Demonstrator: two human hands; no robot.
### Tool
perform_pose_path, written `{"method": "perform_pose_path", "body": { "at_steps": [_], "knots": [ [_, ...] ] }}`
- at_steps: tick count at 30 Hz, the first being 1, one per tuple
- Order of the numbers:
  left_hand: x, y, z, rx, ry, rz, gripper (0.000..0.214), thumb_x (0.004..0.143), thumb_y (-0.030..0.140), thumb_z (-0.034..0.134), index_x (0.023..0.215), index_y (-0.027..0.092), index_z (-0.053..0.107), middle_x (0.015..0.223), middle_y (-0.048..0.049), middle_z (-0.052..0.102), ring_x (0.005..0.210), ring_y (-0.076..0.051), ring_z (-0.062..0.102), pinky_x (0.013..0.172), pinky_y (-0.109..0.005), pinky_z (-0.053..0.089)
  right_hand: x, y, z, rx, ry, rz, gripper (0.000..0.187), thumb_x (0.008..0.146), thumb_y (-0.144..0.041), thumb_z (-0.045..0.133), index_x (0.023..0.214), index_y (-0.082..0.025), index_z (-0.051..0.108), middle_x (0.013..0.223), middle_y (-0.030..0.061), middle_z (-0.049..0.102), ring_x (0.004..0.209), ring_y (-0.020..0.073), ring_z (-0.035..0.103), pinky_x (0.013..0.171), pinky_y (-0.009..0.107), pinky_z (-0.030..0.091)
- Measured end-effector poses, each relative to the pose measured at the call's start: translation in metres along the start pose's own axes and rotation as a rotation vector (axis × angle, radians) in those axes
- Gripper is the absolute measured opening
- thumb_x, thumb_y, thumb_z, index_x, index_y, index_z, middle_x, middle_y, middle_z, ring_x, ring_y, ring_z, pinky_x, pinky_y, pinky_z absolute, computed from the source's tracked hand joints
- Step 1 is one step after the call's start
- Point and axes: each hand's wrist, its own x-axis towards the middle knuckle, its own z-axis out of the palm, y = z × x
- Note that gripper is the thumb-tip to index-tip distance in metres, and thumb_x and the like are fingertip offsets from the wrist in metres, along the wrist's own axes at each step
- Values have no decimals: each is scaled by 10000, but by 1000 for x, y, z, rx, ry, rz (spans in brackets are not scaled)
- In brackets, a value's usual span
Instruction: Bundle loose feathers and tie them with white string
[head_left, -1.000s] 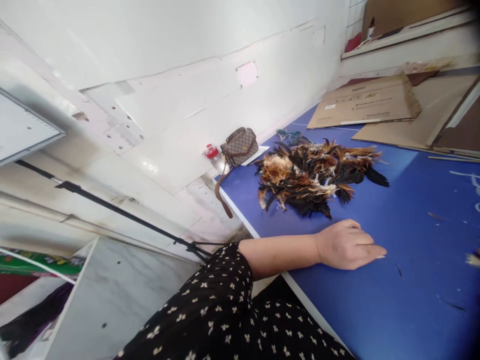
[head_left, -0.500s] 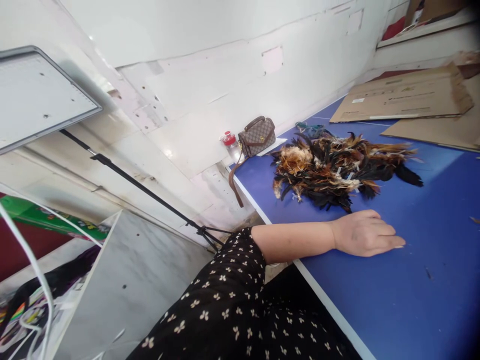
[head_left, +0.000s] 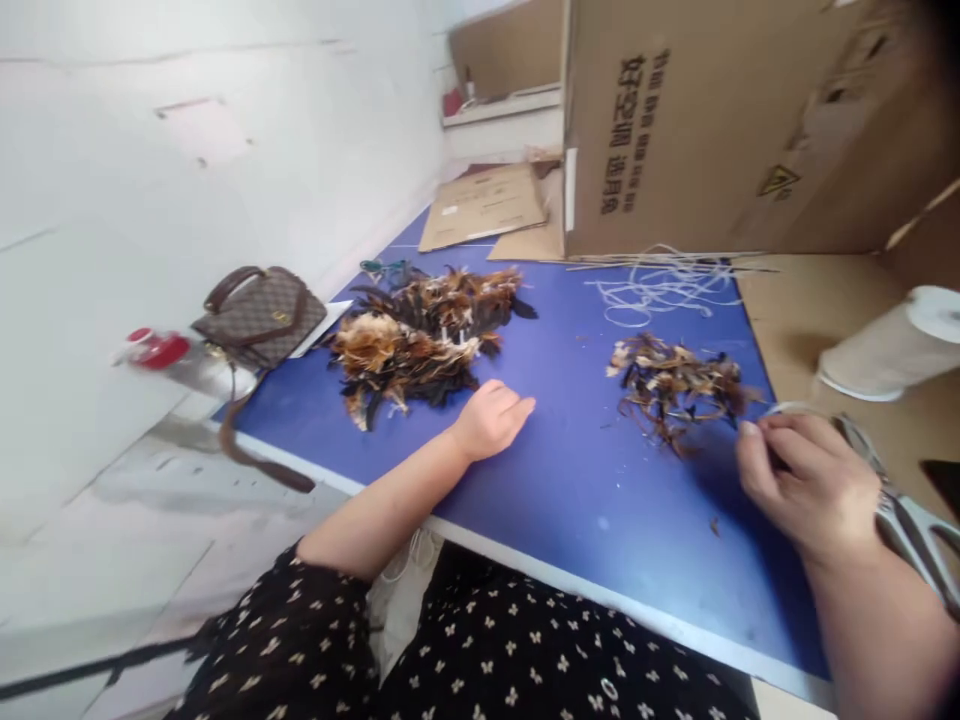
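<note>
Feathers point(head_left: 409, 350) are lying in one heap left of centre, a second heap point(head_left: 671, 385) right of centre.
Looking light, soft and easily crushed, they are probably handling best by the quills; left hand point(head_left: 491, 420) is resting clenched, seemingly empty; right hand point(head_left: 814, 485) is showing bunched fingers, grasp unclear; one roll point(head_left: 889, 345) and one pair of scissors point(head_left: 892, 500) are sitting far right.

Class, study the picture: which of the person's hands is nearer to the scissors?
Right. The right hand is right beside the scissors; the left hand is farther off, across the blue table, near the larger feather pile.
</note>
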Motion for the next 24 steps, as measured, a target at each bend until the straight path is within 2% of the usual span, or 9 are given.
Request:
{"method": "perform_pose_path", "body": {
  "at_steps": [2, 4, 8, 12, 14, 16, 18, 20, 24],
  "knots": [
    [3, 8, -3, 46, -8, 65, 223, 1138, 225, 525, 1164, 221, 747, 810, -23, 668, 756, -205, 600, 889, -441, 565, 0, -6, 4, -48, 63, -13, 243, 1056, -380, 738, 844, -260, 738, 1019, 128, 812, 860, 264, 781, 750, 383, 600],
    [9, 17, -6, 72, 1, 162, 213, 1132, 189, 538, 1201, 213, 738, 824, -26, 705, 755, -197, 625, 877, -435, 581, 3, -17, 2, -82, 50, -2, 189, 1069, -395, 708, 1022, -235, 796, 1175, 146, 825, 794, 212, 753, 735, 353, 605],
    [30, 43, -11, -54, 1, 229, 228, 1107, 166, 591, 1274, 231, 733, 948, -55, 798, 847, -200, 720, 929, -454, 627, 12, -31, -11, -153, -87, -11, 249, 1087, -390, 665, 1208, -233, 817, 1417, 160, 785, 805, 197, 743, 749, 354, 635],
    [64, 86, -7, -339, 152, 200, 208, 1088, 207, 676, 1269, 231, 774, 1004, -67, 848, 892, -200, 783, 924, -438, 660, 27, -19, -8, -188, -259, -86, 249, 1104, -382, 663, 1164, -220, 842, 1346, 145, 790, 926, 237, 775, 786, 347, 630],
    [83, 111, -1, -555, 188, 112, 167, 1102, 251, 681, 1200, 226, 814, 986, -69, 860, 872, -190, 797, 888, -410, 668, 33, -9, 3, -188, -361, -78, 246, 1091, -357, 676, 1156, -203, 856, 1297, 160, 779, 929, 238, 776, 821, 343, 633],
    [101, 133, 8, -778, 196, -63, 183, 1121, 307, 693, 1151, 212, 846, 978, -81, 864, 875, -189, 800, 846, -380, 673, 36, -1, 18, -182, -441, -64, 242, 1073, -330, 690, 1175, -196, 864, 1249, 164, 767, 945, 247, 782, 859, 348, 644],
    [116, 146, 20, -973, 200, -252, 246, 1126, 389, 713, 1090, 203, 870, 822, -46, 808, 784, -169, 765, 836, -367, 669, 37, 3, 30, -173, -488, -62, 235, 1072, -325, 676, 1150, -204, 861, 1208, 150, 758, 944, 252, 784, 860, 358, 655],
    [124, 150, 33, -1165, 197, -452, 321, 1107, 475, 739, 1061, 184, 868, 863, -56, 805, 698, -137, 730, 721, -319, 635, 34, 4, 39, -158, -505, -53, 235, 1087, -333, 634, 1074, -216, 838, 1196, 136, 751, 924, 247, 779, 829, 368, 660],
    [122, 138, 59, -1315, 216, -719, 347, 1056, 503, 805, 1102, 163, 856, 885, -41, 791, 672, -102, 706, 689, -268, 603, 27, 1, 42, -64, -444, 3, 241, 1107, -344, 567, 1017, -225, 756, 1217, 143, 766, 990, 274, 794, 852, 410, 670]
  ]
}}
